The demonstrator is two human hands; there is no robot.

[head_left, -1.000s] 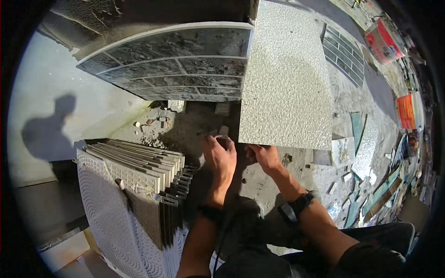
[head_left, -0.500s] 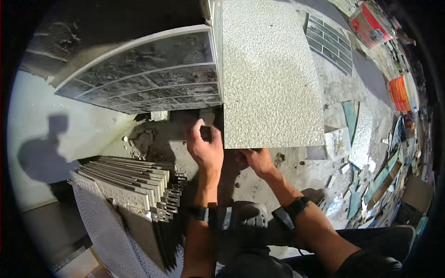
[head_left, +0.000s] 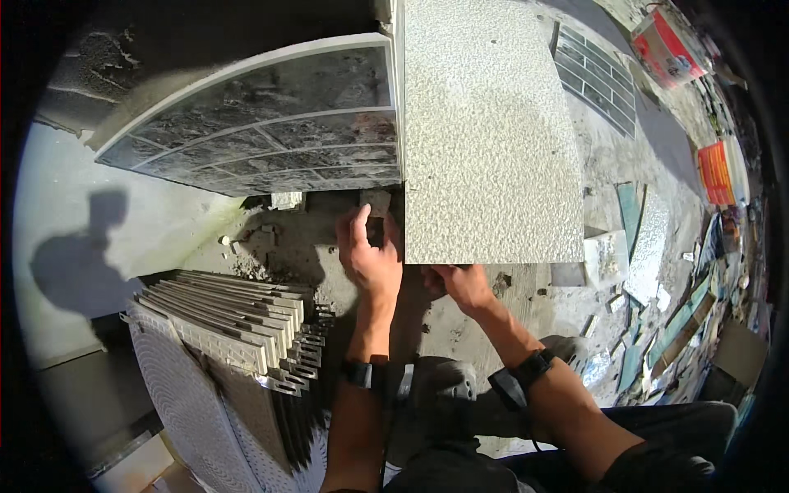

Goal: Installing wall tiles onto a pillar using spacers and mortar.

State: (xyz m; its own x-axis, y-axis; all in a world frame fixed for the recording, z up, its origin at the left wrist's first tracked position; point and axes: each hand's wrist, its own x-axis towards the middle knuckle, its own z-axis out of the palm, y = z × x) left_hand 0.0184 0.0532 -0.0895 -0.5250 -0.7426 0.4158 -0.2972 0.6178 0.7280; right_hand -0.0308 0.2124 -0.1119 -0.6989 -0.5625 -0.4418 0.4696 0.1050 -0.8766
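Observation:
My left hand (head_left: 371,256) is raised below the lower edge of a dark brick-patterned tile (head_left: 279,123). Its thumb and fingers are curved and apart, with the fingertips close to a small grey block (head_left: 376,202) in shadow under that tile. Whether they touch the block is hard to see. A large, pale, rough-textured panel (head_left: 493,140) meets the dark tile along an upright edge. Just under the panel's near edge is my right hand (head_left: 462,286), its fingers curled inward. Shadow and the panel partly hide those fingers, so what they hold cannot be made out.
Tiles with ridged backs (head_left: 222,320) lean stacked at the left, metal clips along their edges. Right of the panel are a brick-patterned tile (head_left: 596,78), a white block (head_left: 606,256), broken offcuts (head_left: 645,246) and two red buckets (head_left: 670,49). Rubble (head_left: 255,242) lies by the wall.
My left hand has moved slightly up toward the small grey block, its fingers a little straighter. My right hand stays by the panel's near edge. The whole view has shifted slightly.

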